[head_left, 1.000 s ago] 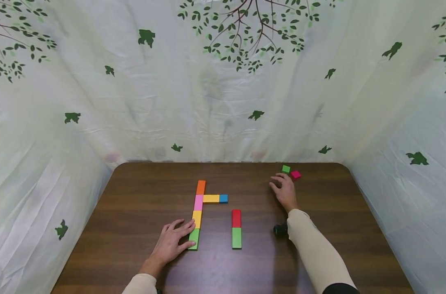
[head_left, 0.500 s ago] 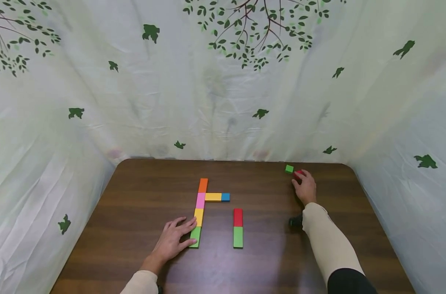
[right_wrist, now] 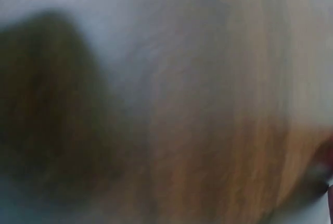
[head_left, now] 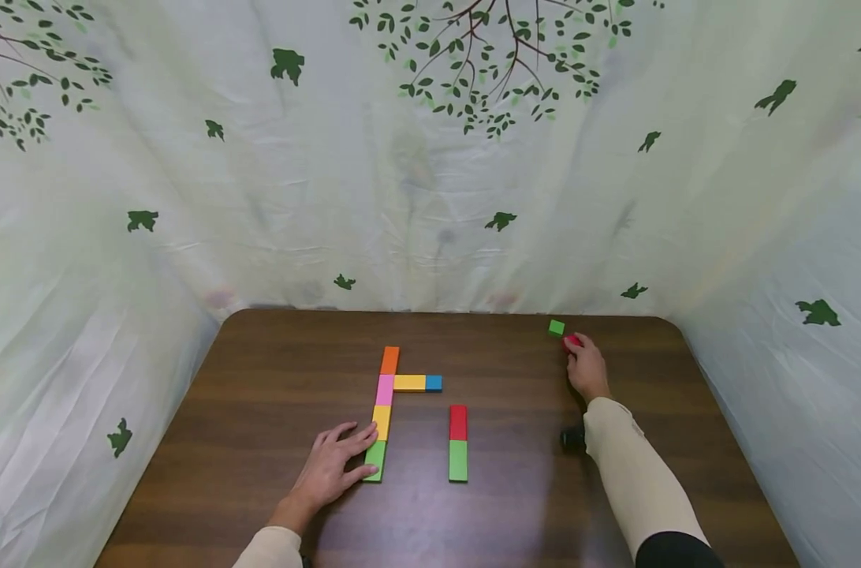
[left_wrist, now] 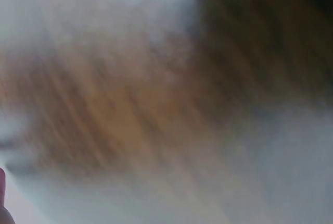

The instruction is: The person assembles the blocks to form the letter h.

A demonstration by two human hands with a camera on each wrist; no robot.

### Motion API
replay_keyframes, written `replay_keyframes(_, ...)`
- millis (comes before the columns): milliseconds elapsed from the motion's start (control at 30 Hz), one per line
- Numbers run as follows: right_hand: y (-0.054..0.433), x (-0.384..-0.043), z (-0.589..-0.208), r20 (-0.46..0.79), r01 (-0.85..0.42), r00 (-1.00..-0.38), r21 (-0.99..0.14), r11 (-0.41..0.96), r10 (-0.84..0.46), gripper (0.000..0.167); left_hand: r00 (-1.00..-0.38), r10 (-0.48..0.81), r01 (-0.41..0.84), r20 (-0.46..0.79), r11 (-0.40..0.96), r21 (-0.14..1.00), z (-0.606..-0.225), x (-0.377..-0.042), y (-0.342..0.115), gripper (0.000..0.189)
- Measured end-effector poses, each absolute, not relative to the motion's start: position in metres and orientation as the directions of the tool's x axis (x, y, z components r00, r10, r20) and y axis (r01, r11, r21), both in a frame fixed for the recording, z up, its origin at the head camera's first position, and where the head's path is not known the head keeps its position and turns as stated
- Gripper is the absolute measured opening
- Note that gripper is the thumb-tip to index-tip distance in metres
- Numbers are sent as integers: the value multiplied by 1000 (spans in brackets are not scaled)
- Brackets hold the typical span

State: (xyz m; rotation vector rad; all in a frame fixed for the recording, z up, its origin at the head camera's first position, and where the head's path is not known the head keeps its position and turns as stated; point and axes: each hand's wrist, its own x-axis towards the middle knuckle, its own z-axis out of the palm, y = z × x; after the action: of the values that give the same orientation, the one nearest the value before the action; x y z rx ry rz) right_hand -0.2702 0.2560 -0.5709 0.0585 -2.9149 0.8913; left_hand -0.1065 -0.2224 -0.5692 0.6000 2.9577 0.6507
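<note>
My right hand [head_left: 588, 371] pinches a small pinkish-red block [head_left: 572, 341] near the table's far edge, its fingers partly hiding the block. Just left of it lies a small green block [head_left: 556, 327]. My left hand [head_left: 331, 469] rests with spread fingers on the lower end of a block column, touching a yellow block [head_left: 381, 424] and a long green block [head_left: 376, 460]. Above these in the column come a pink block [head_left: 385, 390] and an orange block [head_left: 389, 360]. From the pink one, a yellow block [head_left: 410, 383] and a blue block [head_left: 434, 383] extend rightward. Both wrist views are blurred.
A separate short column of a red block [head_left: 458, 423] over a green block [head_left: 458, 461] stands to the right of the long one. All lie on a brown wooden table [head_left: 260, 394], with a white leaf-printed curtain [head_left: 430, 197] behind and beside it.
My right hand has moved right from beside the small green block to the pinkish-red block and taken hold of it. The left hand stays on the column.
</note>
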Motion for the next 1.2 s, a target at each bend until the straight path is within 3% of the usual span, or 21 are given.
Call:
replay_keyframes(200, 252, -261, -573, 151, -125, -987, -528, 840, -52, 36, -924, 382, 360, 30, 838, 409, -569, -105, -223, 62)
replay_keyframes(1200, 183, -227, -578, 277, -355, -934, -635, 686, -228, 21, -922, 384, 368, 47, 833, 412, -566, -105, -220, 62)
